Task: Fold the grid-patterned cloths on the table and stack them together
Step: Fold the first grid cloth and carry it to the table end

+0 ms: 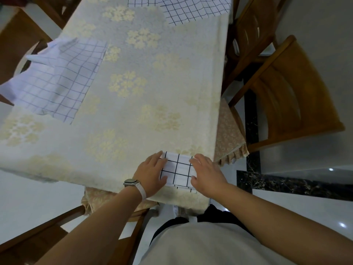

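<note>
On the floral tablecloth (122,115), left hand (152,173) and right hand (208,175) press flat, ungripping, on the folded grid cloth (179,171); I fear a nudge slides it off the near edge.

White black-gridded folded cloth (179,170), cream floral tablecloth (133,104)

Both forearms bare. Watch (131,183) at wrist of left hand (152,173): rounded grey case, pale strap (142,194). Torso in plain light-grey top (200,245). Dark garment (219,215) at the waist, black or near-black; type cannot be told.
</note>
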Motion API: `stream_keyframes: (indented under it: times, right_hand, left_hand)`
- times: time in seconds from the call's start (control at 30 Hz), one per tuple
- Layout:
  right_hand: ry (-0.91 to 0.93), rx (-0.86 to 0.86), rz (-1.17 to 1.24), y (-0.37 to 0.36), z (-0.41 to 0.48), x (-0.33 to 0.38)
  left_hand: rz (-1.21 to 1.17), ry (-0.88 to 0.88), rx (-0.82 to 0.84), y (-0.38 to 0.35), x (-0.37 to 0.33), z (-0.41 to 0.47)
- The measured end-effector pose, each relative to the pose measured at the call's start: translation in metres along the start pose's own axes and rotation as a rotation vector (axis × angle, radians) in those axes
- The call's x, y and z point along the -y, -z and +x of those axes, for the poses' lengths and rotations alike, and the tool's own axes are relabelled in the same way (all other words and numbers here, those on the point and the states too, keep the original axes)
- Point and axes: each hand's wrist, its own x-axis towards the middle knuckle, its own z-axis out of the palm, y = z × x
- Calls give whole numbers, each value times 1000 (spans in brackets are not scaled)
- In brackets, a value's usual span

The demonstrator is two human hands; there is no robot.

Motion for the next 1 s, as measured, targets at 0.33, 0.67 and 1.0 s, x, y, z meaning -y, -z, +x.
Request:
stream_keyframes:
  times: [0.33,0.67,1.0]
  right_hand:
    - [57,131,-174,-14,4,2]
    - [108,120,-169,-2,7,0]
    - [328,70,-150,30,-9,-2]
  left_hand:
    - [129,-39,175,-3,11,2]
    - [32,130,84,12,-15,-13]
    - [-10,316,-149,35,-58,-62]
